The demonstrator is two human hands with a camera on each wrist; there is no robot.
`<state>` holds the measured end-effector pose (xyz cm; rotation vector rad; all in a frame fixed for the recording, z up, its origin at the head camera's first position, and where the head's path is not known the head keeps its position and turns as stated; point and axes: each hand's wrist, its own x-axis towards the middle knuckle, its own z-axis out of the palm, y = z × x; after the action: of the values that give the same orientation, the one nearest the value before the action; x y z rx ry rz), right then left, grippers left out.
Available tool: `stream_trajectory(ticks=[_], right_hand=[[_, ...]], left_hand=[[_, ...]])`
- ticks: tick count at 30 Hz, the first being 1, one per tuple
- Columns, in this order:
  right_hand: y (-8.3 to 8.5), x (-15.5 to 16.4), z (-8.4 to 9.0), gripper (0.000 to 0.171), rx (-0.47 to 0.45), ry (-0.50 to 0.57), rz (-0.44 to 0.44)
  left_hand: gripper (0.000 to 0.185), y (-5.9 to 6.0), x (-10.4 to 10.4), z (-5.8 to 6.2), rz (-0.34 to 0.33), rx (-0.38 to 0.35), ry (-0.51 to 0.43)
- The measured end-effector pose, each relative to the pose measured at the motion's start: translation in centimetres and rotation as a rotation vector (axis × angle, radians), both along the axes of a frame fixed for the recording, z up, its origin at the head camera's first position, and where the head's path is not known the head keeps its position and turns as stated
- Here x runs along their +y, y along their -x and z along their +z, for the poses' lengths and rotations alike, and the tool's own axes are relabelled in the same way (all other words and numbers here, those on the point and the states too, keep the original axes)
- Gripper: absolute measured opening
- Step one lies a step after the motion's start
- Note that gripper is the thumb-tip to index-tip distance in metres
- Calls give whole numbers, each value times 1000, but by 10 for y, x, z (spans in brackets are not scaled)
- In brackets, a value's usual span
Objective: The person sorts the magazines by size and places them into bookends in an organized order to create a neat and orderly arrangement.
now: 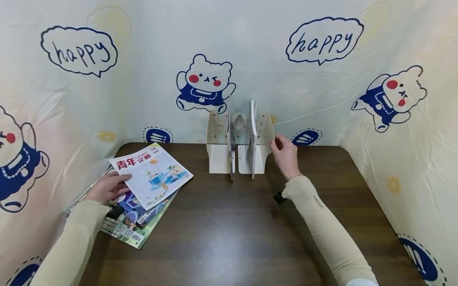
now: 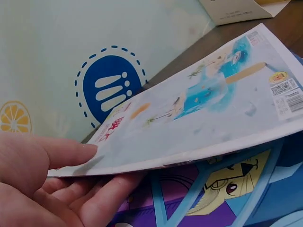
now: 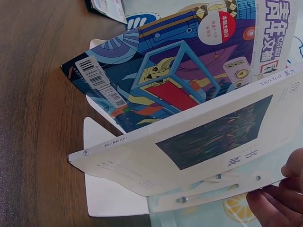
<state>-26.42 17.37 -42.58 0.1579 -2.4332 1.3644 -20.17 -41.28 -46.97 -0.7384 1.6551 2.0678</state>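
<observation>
Lower magazines: here at the left edge of the wooden surface, a green-bordered magazine is overlapped by a blue-purple magazine; both are left partly covered;
White magazine: on top of that pile, toward the far-left corner, the white magazine is pinched by the left hand, thumb over the cover, fingers tucked beneath; a gap is seen under the gripped edge;
Right hand: a narrow grip is taken by the right hand on the outer end plate of the bookstand;
Bookstand: set at the middle of the far edge; a pale book and a patterned magazine are stood inside it;
Step in hand: the white magazine is, it seems, being picked up while the bookstand is steadied;
Next move: a clean lift, a turn to upright and a carry rightward seem called for; the lower covers could be dragged along if the pinch is careless
</observation>
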Motion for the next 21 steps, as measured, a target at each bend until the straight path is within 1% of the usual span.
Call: stream_trajectory(ticks=[2,4,9,11,13,18,21], right_hand=[[0,0,0,31,2,-3,-4],[1,0,-1,30,9,-2,-6],[3,0,-3,29,45,-3,-20],[3,0,-4,29,50,-8,-23],[4,0,-5,29,46,-8,-22],[4,1,-5,30,29,-3,-16],[3,1,-4,30,26,2,-15]], left_hand=[[69,0,0,0,-5,4,-10],[62,0,1,0,1,0,-22],[28,0,2,-1,48,-4,-92],[21,-1,3,-2,64,2,-110],[19,-3,3,-2,67,9,-116],[10,-7,3,-1,36,37,-151],[12,-10,2,1,24,60,-182]])
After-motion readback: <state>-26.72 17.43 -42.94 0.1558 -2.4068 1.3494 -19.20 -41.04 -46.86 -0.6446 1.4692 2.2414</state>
